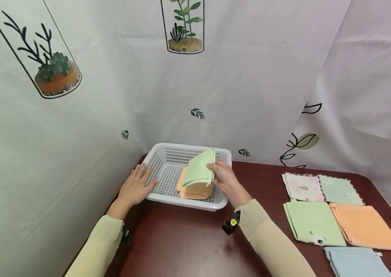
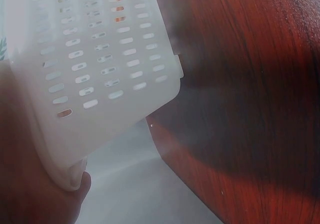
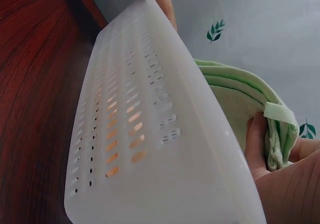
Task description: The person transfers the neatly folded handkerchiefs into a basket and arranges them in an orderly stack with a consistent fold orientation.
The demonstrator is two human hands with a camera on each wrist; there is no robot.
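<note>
A white plastic basket (image 1: 167, 199) with slotted walls stands on the dark red table. My right hand (image 1: 223, 177) pinches a folded light green towel (image 1: 198, 167) by its right edge, over the basket's right half. In the right wrist view the towel (image 3: 240, 83) shows several layers and a small loop tag, with the thumb on one side. Beneath it, a folded orange towel (image 1: 195, 191) lies in the basket, partly covered by the green one. My left hand (image 1: 136, 186) rests on the basket's left rim, fingers straight and spread.
On the table's right side lie folded towels: a pink patterned one (image 1: 302, 187), a pale green patterned one (image 1: 340, 190), a green one (image 1: 313, 221), an orange one (image 1: 368, 227) and a light blue one (image 1: 358, 263). A pale curtain (image 1: 250, 96) hangs close behind the basket and along the left.
</note>
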